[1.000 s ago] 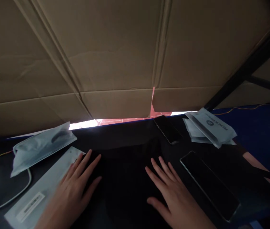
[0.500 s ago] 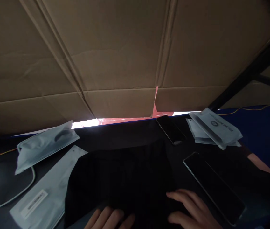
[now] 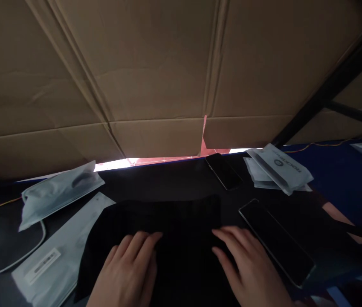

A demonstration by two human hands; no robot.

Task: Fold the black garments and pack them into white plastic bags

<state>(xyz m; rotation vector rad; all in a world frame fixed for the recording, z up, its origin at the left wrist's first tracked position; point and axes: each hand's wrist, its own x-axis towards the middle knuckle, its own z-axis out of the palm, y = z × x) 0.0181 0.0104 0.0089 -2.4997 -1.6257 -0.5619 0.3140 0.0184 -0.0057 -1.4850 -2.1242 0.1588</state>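
Observation:
A black cloth (image 3: 181, 251), whose folds are hard to make out in the dim light, lies spread in front of me. My left hand (image 3: 129, 264) rests palm down on its left part, fingers lightly bent and side by side, nothing visible in them. At the cloth's right side is my right hand (image 3: 247, 264), thumb apart from the fingers and fingertips touching the dark fabric. Just right of that hand lies a dark phone-like slab with a clear edge (image 3: 276, 243). A smaller black phone (image 3: 224, 170) lies farther back.
Left of the cloth lie a pale pouch with a barcode label (image 3: 72, 243), another pale pouch (image 3: 62, 192) and a white cable loop (image 3: 11, 273). Printed white packets (image 3: 283, 168) lie at the back right. A cardboard wall (image 3: 155, 76) and dark metal bar (image 3: 328, 94) bound the far side.
Both hands have moved forward over the black cloth, away from me, and more of each shows. The view has shifted slightly; the pouches and phones lie as before.

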